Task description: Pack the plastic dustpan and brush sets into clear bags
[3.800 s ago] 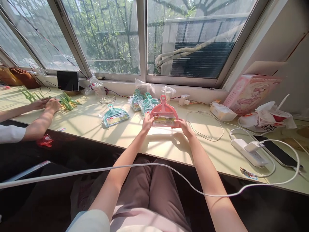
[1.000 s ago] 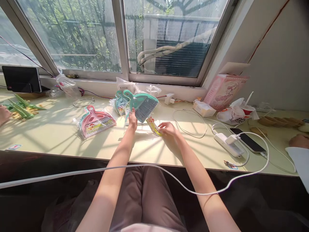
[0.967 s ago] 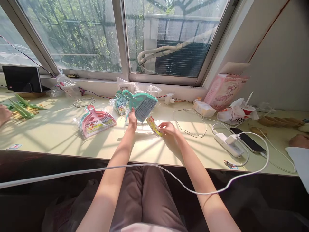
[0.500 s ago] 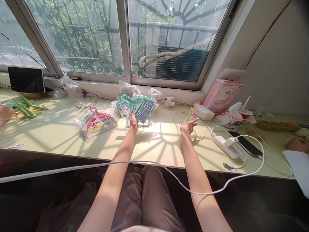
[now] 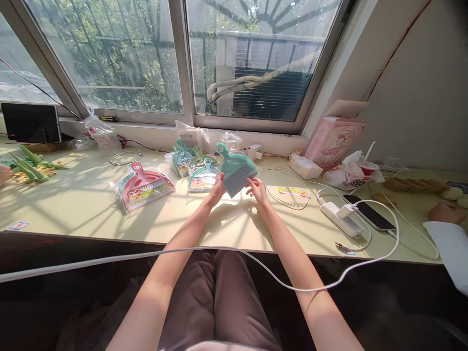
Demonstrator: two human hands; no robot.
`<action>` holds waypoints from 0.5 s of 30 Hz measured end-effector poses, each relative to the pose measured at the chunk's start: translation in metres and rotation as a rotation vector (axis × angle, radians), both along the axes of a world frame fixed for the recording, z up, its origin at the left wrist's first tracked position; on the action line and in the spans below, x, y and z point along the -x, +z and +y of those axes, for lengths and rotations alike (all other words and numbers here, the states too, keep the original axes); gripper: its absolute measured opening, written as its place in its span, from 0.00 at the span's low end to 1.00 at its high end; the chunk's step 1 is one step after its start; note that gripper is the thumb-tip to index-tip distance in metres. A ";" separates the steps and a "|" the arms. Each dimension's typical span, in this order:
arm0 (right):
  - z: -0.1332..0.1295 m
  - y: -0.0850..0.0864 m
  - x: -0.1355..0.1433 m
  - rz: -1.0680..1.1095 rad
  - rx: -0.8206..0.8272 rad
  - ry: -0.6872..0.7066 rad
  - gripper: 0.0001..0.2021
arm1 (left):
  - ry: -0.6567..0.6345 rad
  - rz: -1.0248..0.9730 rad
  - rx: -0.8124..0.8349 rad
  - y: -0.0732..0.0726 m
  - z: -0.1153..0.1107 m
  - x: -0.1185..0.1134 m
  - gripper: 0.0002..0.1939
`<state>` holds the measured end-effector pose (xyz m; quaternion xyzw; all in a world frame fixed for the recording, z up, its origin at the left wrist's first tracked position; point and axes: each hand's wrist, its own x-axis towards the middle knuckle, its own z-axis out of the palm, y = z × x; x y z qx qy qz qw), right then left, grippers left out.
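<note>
Above the table I hold a green hand brush [image 5: 236, 170] with grey bristles, its handle tilted up and to the left; a matching dustpan seems to lie behind it. My left hand [image 5: 217, 189] is closed on its left side. The fingers of my right hand [image 5: 258, 191] pinch its lower right edge. A yellow label card [image 5: 293, 191] lies flat on the table, right of my right hand. Packaged green brush sets [image 5: 204, 175] rest just left of my left hand. Farther left lies a packaged pink brush set [image 5: 148, 187].
A white cable [image 5: 234, 249] hangs across in front of my forearms. To the right are a power strip [image 5: 341, 219], a phone [image 5: 370, 213], a pink box [image 5: 336, 141] and another person's hand [image 5: 448, 213]. Aloe-like green leaves [image 5: 31, 163] lie at left beside another hand.
The green brush has moved right and toward me. My right hand has let go of the yellow label card, now on the table, and come left to the brush's edge.
</note>
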<state>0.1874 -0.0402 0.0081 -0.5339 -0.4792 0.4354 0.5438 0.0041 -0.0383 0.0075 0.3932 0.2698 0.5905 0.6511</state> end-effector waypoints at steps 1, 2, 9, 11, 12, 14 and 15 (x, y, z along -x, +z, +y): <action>0.000 0.000 -0.001 0.030 0.010 -0.019 0.09 | 0.005 0.002 -0.004 0.000 -0.001 0.000 0.40; -0.001 0.001 -0.004 0.067 0.022 -0.022 0.09 | 0.018 0.005 -0.005 0.001 -0.001 0.000 0.40; -0.009 0.008 -0.010 0.188 0.001 0.157 0.10 | -0.080 0.074 -0.007 0.005 -0.001 0.007 0.38; -0.007 0.006 -0.008 0.241 0.010 0.107 0.13 | -0.090 0.098 -0.013 0.004 -0.001 0.007 0.38; -0.005 0.005 -0.008 0.265 0.022 0.079 0.14 | -0.073 0.094 -0.017 0.005 0.000 0.008 0.37; -0.001 0.003 -0.010 0.289 0.034 0.046 0.16 | 0.014 0.055 -0.019 0.008 0.001 0.012 0.36; 0.001 0.003 -0.012 0.287 0.028 0.043 0.16 | 0.080 0.029 -0.021 0.011 0.002 0.017 0.36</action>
